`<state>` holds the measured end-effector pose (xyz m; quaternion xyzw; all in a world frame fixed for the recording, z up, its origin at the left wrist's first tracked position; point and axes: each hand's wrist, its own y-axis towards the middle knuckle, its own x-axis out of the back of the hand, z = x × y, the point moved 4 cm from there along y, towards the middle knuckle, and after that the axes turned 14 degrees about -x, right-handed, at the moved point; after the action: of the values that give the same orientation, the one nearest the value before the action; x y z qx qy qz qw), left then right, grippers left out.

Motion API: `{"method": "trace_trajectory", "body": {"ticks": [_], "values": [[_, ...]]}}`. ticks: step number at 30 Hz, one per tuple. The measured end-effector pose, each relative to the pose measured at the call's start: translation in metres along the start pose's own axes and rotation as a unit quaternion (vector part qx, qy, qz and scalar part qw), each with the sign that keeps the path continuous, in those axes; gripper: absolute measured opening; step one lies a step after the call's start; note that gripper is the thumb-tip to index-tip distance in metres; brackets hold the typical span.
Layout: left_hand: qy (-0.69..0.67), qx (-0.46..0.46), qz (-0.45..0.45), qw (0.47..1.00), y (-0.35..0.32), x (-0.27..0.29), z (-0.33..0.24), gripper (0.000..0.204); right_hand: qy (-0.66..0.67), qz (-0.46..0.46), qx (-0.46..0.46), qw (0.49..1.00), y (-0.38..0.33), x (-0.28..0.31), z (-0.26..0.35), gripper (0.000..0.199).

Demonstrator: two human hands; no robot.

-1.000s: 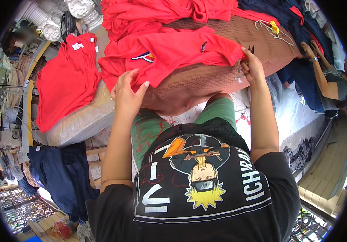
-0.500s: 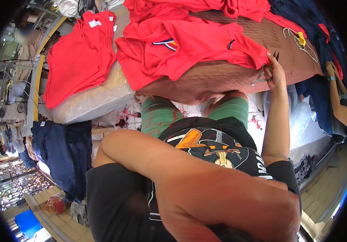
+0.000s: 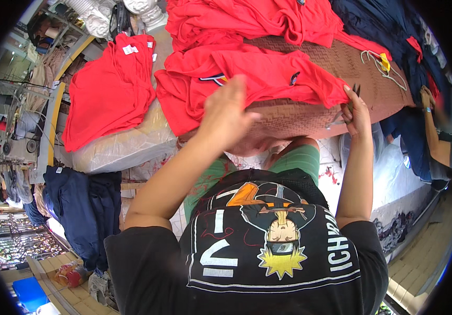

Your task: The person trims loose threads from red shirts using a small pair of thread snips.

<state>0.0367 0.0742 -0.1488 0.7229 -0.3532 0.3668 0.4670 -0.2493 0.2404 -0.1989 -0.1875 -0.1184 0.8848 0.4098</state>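
Note:
A red garment (image 3: 273,79) with a dark-and-white patch and a small dark mark lies spread along the near side of the brown padded surface. My right hand (image 3: 358,113) pinches its right end between thumb and fingers. Also in that hand is a small pair of scissors (image 3: 356,90), dark pointed tips sticking up past the fingers; the grip covers most of it. Over the garment's left part, next to the patch, is my left hand (image 3: 228,113), slightly blurred. Its fingers are stretched out with the thumb apart, and it holds nothing.
Stacked red garments (image 3: 113,94) lie on a plastic-wrapped pad at left; more red cloth (image 3: 252,21) is heaped behind. A white cord with a yellow piece (image 3: 384,64) rests at right. Navy garments (image 3: 81,210) hang at lower left. Another person's arm (image 3: 432,121) shows far right.
My left hand has swung from close in front of me, at lower right, out over the red garment. My right hand keeps its hold on the garment's end. The view has shifted slightly.

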Motion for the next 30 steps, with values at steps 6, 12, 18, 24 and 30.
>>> {"method": "trace_trajectory", "body": {"ticks": [6, 12, 18, 24, 30], "values": [[-0.442, 0.131, -0.062, 0.885, -0.010, 0.075, 0.072, 0.039, 0.080, -0.067, 0.179, 0.978, -0.046, 0.027, 0.084, 0.018], [-0.563, -0.134, -0.125, 0.806, 0.017, 0.219, 0.081, 0.043, 0.002, 0.118, 0.271, 0.955, -0.051, 0.018, 0.150, 0.035], [-0.543, 0.024, -0.311, 0.780, 0.154, 0.248, 0.174, 0.082, -0.262, 0.004, 0.277, 0.925, 0.059, -0.087, 0.299, 0.042], [-0.756, 0.213, -0.165, 0.597, 0.027, 0.064, 0.239, 0.091, -0.421, -0.086, 0.110, 0.896, 0.100, -0.066, 0.183, 0.064], [-0.594, 0.216, -0.104, 0.768, 0.011, 0.039, 0.222, 0.062, -0.135, 0.129, -0.104, 0.977, 0.108, -0.136, 0.005, 0.050]]}}
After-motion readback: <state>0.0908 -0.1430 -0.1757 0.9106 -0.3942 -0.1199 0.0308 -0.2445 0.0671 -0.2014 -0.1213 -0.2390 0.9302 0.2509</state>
